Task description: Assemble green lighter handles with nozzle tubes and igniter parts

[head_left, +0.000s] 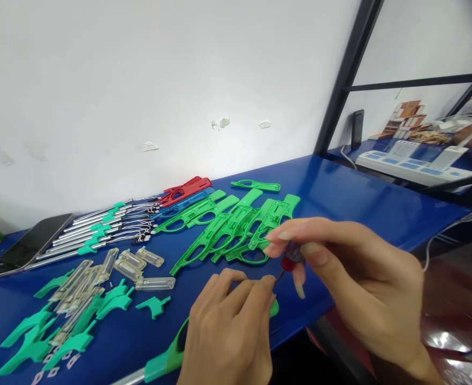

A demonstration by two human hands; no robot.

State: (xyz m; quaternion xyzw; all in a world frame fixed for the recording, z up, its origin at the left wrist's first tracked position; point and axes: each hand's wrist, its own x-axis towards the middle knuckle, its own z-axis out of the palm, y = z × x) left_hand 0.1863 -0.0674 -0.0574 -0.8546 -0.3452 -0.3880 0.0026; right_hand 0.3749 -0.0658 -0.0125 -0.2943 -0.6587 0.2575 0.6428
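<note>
My left hand is closed around a green plastic handle piece with a metal end, pressing it down near the front edge of the blue table. My right hand pinches a small screwdriver with a red handle; its thin tip points down at the piece by my left fingertips. Just beyond my hands lies a row of several green plastic handle shells.
Red and blue shells, metal blades with teal ends, clear plastic covers and teal small parts lie to the left. A phone lies at far left. A power strip sits on the right bench beyond a black frame post.
</note>
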